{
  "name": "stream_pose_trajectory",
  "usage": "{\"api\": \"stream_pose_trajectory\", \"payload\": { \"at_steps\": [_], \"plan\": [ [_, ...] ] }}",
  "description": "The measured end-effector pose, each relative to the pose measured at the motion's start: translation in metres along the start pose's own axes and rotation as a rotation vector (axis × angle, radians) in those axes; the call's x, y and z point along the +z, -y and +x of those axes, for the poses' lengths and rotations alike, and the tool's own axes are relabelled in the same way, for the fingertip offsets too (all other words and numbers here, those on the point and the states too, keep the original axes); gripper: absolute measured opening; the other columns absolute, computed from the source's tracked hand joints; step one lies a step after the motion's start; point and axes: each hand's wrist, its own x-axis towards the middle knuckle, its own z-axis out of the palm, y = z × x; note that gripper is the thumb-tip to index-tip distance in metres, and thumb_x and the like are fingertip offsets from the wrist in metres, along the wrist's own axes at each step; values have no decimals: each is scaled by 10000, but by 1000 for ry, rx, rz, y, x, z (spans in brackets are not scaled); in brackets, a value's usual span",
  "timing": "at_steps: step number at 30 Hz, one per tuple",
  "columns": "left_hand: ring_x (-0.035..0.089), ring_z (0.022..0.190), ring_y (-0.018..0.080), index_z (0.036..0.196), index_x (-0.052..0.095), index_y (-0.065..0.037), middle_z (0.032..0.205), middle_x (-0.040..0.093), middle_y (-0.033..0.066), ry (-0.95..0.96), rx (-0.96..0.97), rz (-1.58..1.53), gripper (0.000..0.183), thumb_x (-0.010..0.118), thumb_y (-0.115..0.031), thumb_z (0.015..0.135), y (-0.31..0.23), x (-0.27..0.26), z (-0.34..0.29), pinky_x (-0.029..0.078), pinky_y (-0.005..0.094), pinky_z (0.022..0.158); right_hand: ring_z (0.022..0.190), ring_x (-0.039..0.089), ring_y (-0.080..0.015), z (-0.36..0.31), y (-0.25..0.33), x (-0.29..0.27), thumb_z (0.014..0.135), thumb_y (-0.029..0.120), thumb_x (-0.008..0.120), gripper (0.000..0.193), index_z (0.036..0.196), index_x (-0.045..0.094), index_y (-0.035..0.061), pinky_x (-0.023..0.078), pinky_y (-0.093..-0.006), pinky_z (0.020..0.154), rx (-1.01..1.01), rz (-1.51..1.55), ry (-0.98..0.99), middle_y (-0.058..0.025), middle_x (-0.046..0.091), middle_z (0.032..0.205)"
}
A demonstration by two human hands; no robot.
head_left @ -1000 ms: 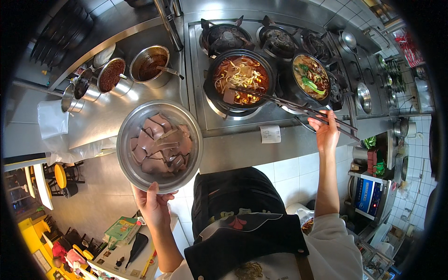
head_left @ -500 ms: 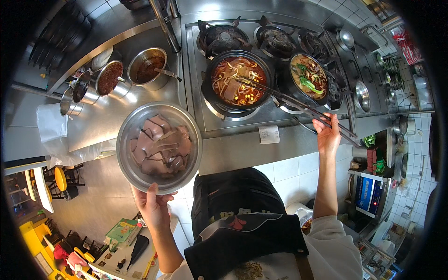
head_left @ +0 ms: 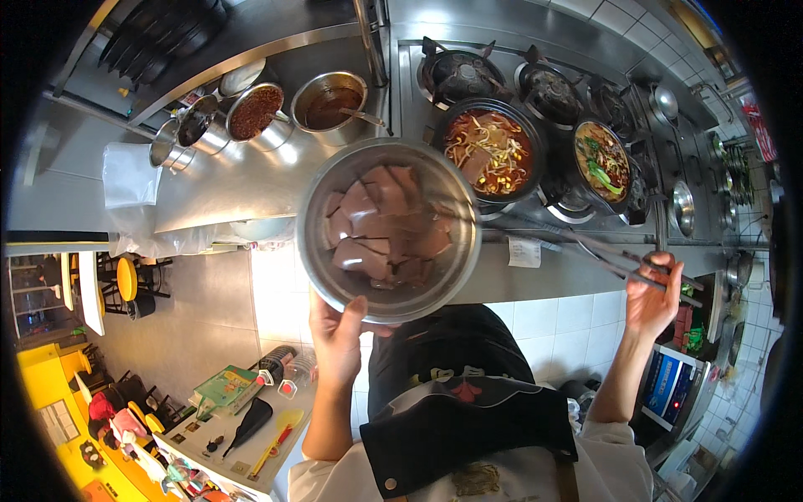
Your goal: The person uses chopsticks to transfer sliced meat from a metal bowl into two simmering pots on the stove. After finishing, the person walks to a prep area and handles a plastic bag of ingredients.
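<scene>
My left hand (head_left: 339, 335) grips the near rim of a round metal bowl (head_left: 311, 268), thumb on top. In the bowl lie several smooth brownish-pink slices (head_left: 364, 209), which look like blood curd or meat. My right hand (head_left: 652, 301) is closed around a pair of long dark chopsticks (head_left: 606, 255). Their far ends reach leftward over the bowl's right side, blurred by motion; whether they pinch a slice I cannot tell. Just beyond the bowl stands a black pot (head_left: 535, 159) of red broth with bean sprouts and slices. A second pot (head_left: 602, 171) to its right holds broth with green leaves.
Steel pots of sauce (head_left: 330, 105) and chilli flakes (head_left: 255, 113) stand on the left counter. Bare burners (head_left: 464, 75) lie behind the pots. A paper slip (head_left: 524, 252) hangs at the stove's front edge. A white table (head_left: 251, 452) with a green box is at lower left.
The chopsticks have left the broth in the nearer pot and swung to the bowl. My right hand has drawn back and lower. The view has shifted, and the bowl now sits closer to the pot.
</scene>
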Motion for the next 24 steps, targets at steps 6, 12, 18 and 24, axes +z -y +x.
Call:
{"api": "stream_pose_trajectory", "payload": {
  "at_steps": [6, 12, 18, 24],
  "plan": [
    [663, 674, 253, 1236, 310, -8, 958, 606, 172, 70, -11, 7, 413, 497, -45, 869, -1, 14, 3, 551, 262, 489, 581, 642, -336, -8, -5, 20, 977, 277, 306, 369, 989, 456, -60, 575, -364, 523, 51, -168, 155, -212, 586, 772],
    [661, 695, 248, 1289, 269, -25, 1004, 589, 162, 100, -27, 2, 477, 481, -9, 862, 0, 17, 7, 558, 261, 498, 570, 645, -322, -9, -14, 15, 969, 240, 334, 329, 970, 461, -63, 575, -348, 498, 49, -157, 69, -191, 581, 758],
    [660, 706, 244, 1297, 254, -25, 1020, 579, 159, 102, -48, 7, 490, 458, 15, 853, 0, 21, 8, 561, 259, 506, 554, 644, -299, -7, -14, 7, 969, 265, 350, 331, 960, 467, -45, 578, -334, 496, 72, -202, 15, -179, 578, 742],
    [661, 692, 242, 1298, 251, -26, 1015, 586, 162, 110, -37, -8, 488, 456, 13, 856, 1, 28, 10, 549, 249, 498, 549, 646, -302, -9, -33, 9, 968, 293, 360, 359, 964, 477, -47, 577, -340, 498, 155, -200, -1, -186, 592, 719]
  ]
}}
